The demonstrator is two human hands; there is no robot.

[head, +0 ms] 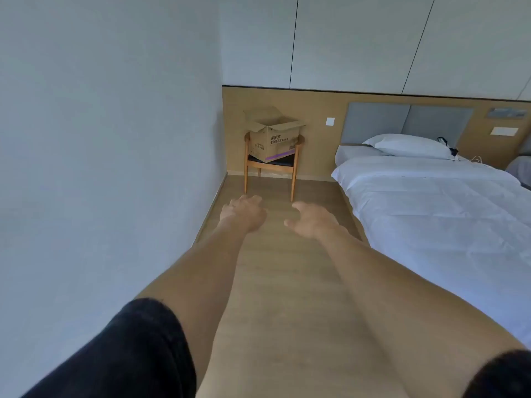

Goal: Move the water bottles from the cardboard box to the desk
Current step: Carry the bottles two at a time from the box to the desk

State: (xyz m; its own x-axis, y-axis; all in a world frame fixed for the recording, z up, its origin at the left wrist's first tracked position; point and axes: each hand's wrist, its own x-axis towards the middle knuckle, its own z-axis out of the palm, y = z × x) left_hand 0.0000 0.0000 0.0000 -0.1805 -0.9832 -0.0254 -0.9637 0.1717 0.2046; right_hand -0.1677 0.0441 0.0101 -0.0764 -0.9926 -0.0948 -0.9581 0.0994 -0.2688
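An open cardboard box (273, 139) with its flaps up sits on a wooden chair (270, 168) against the far wall. What it holds is hidden from here; no water bottles show. Both my arms reach forward over the floor, well short of the chair. My left hand (242, 212) and my right hand (311, 221) hold nothing, with fingers loosely curled. No desk is in view.
A white wall runs along the left. A bed (431, 202) with white sheets and a pillow (408, 146) fills the right side. A strip of wooden floor (287, 282) leads between wall and bed to the chair.
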